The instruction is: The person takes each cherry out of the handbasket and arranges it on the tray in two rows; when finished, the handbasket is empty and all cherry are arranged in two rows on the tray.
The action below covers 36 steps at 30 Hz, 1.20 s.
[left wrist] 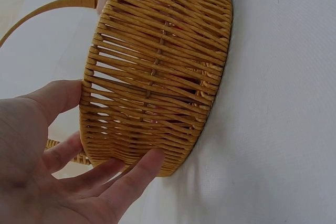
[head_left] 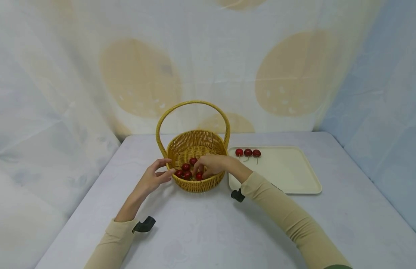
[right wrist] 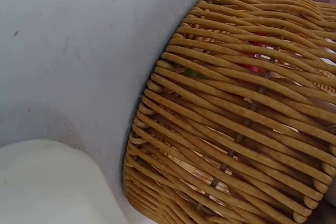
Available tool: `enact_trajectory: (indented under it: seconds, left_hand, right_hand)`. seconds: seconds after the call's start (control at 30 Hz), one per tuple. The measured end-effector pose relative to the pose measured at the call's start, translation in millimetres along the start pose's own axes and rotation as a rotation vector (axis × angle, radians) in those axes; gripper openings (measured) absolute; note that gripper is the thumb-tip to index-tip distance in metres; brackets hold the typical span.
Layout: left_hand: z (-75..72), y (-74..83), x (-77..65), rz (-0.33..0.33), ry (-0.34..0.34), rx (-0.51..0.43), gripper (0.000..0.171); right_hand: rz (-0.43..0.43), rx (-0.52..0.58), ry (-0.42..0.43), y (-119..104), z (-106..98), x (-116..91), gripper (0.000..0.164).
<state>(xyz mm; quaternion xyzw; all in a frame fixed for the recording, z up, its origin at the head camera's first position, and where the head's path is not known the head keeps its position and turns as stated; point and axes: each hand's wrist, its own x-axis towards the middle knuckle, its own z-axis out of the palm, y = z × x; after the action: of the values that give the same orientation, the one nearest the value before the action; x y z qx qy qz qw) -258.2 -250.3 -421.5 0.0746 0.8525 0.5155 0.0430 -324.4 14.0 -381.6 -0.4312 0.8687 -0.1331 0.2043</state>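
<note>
A yellow-brown wicker basket (head_left: pixel 199 185) with a tall arched handle stands at the middle of the table. Several dark red cherries (head_left: pixel 186 167) lie inside it, toward its near left. My left hand (head_left: pixel 153 178) rests at the basket's left side, fingers spread and relaxed; in the left wrist view its fingertips lie against the woven wall. My right hand (head_left: pixel 213 164) reaches over the right rim into the basket, its thumb and fingers bent around a bright red cherry (head_left: pixel 199 176). In the right wrist view the woven wall hides most of that hand.
To the right of the basket lies a cream rectangular tray (head_left: pixel 285 172), close to its wall. Three cherries (head_left: pixel 248 152) with stems sit in a row at the tray's far left corner. A patterned cloth (head_left: pixel 208 67) hangs behind the table (head_left: pixel 194 231).
</note>
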Motion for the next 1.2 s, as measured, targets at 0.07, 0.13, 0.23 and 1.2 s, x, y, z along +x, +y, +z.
enact_trajectory:
  seconds: [0.07, 0.13, 0.23, 1.2]
  left_hand:
    - [-0.1, -0.1, -0.4, -0.003, 0.001, -0.004, 0.064]
    - [0.0, -0.5, -0.4, -0.006, 0.003, -0.005, 0.064]
    - [0.0, -0.5, -0.2, -0.007, 0.0, -0.008, 0.065]
    - [-3.5, 1.5, -0.9, 0.006, -0.01, -0.023, 0.064]
  right_hand:
    - [0.0, -0.009, 0.016, -0.1, -1.0, -1.0, 0.031]
    - [-0.011, -0.011, 0.037, -0.5, -3.1, -2.5, 0.03]
    - [-0.029, 0.0, 0.069, -1.1, -7.1, -5.8, 0.029]
    - [-0.076, 0.029, 0.318, 10.1, -46.4, -48.8, 0.026]
